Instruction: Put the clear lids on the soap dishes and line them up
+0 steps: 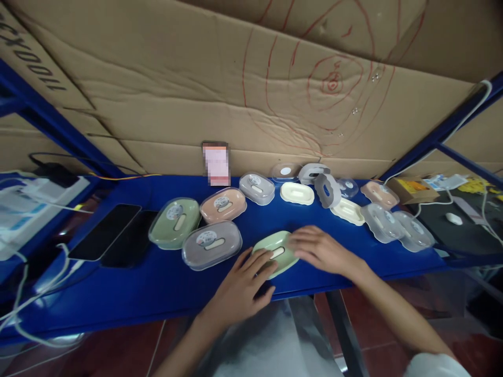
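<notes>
Stage, as judged: standing partway along, with several containers appearing complete and other pieces lying loose.
Apparently done: resting under clear covers at left, namely a green container (187, 213), a peach container (236, 198) and a grey container (231, 236); also sitting covered at right, a second peach container (379, 195).
Apparently left: lying apart toward the rear, two cream trays (296, 189) (347, 212), grey shells (327, 190) and a loose clear cover (348, 187); at front, showing no clear cover over the green dish (282, 266).
Green dish, place: lying near the front edge of the blue table (157, 288), between both hands, just beside the front grey container.
Green dish, look: displaying a pale green, shallow oval form, with an elongated slot near the middle; partly hiding under fingers.
Left hand (240, 285): laying loosely spread fingers over the near-left side, not clenching.
Right hand (323, 250): bringing blurred fingers to the right rim; whether pinching or merely touching, not showing clearly enough to tell.
</notes>
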The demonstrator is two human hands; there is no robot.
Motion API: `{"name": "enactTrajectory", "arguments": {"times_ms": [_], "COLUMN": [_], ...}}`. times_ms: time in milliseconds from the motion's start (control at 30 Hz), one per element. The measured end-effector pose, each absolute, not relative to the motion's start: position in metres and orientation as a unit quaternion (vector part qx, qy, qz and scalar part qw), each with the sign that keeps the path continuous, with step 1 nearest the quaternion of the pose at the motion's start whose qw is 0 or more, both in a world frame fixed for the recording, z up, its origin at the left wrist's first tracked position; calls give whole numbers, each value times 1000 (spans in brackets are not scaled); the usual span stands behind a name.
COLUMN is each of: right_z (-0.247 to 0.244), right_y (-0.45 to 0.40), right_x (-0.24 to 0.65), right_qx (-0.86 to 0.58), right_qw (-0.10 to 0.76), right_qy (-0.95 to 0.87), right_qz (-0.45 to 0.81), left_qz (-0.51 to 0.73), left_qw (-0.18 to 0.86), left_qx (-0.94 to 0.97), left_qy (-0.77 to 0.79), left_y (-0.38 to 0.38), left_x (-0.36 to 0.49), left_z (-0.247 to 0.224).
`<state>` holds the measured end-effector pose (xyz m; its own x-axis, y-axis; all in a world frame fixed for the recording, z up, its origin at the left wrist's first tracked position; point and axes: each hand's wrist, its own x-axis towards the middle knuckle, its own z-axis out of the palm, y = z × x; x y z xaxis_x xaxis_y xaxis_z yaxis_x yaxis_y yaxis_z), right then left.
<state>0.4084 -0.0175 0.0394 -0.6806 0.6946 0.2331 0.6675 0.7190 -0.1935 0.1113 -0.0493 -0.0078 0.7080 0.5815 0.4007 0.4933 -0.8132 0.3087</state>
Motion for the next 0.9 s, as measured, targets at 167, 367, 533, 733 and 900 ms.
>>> {"name": "enactTrajectory", "arguments": {"times_ms": [167,367,533,733,900], "right_z": [68,60,58,42,30], "right_y": [104,190,145,10,-49], "right_x": [403,373,375,392,418], "right_qx": [-487,-549,-552,-479,-440], "right_qw": [128,106,115,107,141], "right_qy": [-855,-811,-808,-862,-885], "right_qz": [-128,-173,-174,-125,64], "left_qz": [260,263,282,318,309], "left_qw": [75,78,81,143,210], "left_qx": [916,916,901,863,835], "left_qy": [296,292,321,366,403], "left_y": [-49,-48,-48,-50,-50], "left_x": [110,108,107,106,104], "left_z": [-11,-15,-19,-21,-22]}}
